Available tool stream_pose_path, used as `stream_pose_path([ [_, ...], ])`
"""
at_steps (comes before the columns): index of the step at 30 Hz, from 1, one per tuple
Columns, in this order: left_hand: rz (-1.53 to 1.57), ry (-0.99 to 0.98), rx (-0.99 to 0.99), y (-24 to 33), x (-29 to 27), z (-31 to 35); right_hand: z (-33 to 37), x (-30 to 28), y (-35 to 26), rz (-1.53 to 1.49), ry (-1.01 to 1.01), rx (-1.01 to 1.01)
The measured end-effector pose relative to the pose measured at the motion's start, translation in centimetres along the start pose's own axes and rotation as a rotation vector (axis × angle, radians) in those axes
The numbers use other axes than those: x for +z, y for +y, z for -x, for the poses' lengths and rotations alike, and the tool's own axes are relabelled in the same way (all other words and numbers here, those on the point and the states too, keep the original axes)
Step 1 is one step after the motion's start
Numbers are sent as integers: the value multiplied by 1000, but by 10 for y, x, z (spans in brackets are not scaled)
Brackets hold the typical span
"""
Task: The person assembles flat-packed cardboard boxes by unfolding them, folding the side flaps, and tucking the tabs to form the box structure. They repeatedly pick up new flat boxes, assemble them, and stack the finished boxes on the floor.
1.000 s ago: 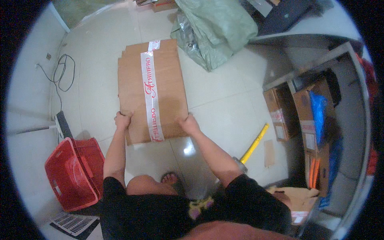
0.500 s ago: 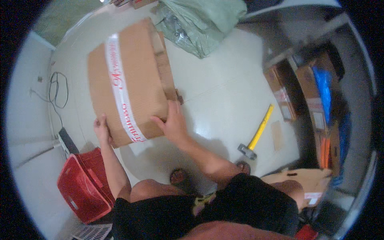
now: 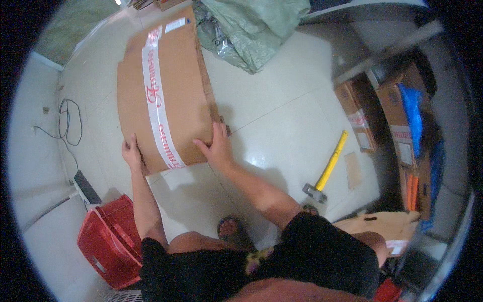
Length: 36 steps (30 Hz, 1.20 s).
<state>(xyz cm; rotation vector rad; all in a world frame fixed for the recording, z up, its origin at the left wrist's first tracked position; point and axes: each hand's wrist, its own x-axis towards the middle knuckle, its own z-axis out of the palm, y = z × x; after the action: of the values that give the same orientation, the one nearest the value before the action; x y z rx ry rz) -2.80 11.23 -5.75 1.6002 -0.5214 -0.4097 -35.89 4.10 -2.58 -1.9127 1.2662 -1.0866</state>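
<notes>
A brown cardboard box [image 3: 183, 90] with a strip of white tape printed in red is held in front of me, left of centre. It looks fairly flat, with layered edges along its right side. My left hand [image 3: 133, 155] is closed on its near left corner, thumb on the upper face. At the near right corner my right hand [image 3: 217, 149] grips the edge, thumb on top and fingers over the side. The fingers' undersides are hidden. A white label [image 3: 175, 24] shows on the box's far end.
A sledgehammer [image 3: 329, 168] with a yellow handle lies on the floor to the right. Red crates [image 3: 103, 251] stand at the lower left, near a cable [image 3: 80, 121]. A green sack [image 3: 261, 30] lies beyond the box. Cartons [image 3: 359, 116] fill the shelf at right.
The box has moved slightly away from me and to the right, and its labelled far end has come into view. Both hands keep their grip on the near corners.
</notes>
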Motion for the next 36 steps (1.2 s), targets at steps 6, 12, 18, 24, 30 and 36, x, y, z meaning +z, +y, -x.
stream_pose_path([
  [6, 342, 10, -94, -6, -33, -19, -6, -15, -24, -82, -122, -125],
  [12, 608, -243, -307, 22, -99, -29, 25, -42, -35, -158, -172, -298],
  [18, 537, -311, -402, 52, -108, -39, -6, -93, -44, -153, -348, -155],
  [24, 333, -323, -389, 132, -107, 36, -8, -143, -90, -516, -456, 328],
  [30, -644, -607, -895, 141, -89, 138, 58, -185, -10, -603, -836, 771],
  [36, -929, -351, -310, 87, -71, 102, 118, -181, 68, -430, -818, 559],
])
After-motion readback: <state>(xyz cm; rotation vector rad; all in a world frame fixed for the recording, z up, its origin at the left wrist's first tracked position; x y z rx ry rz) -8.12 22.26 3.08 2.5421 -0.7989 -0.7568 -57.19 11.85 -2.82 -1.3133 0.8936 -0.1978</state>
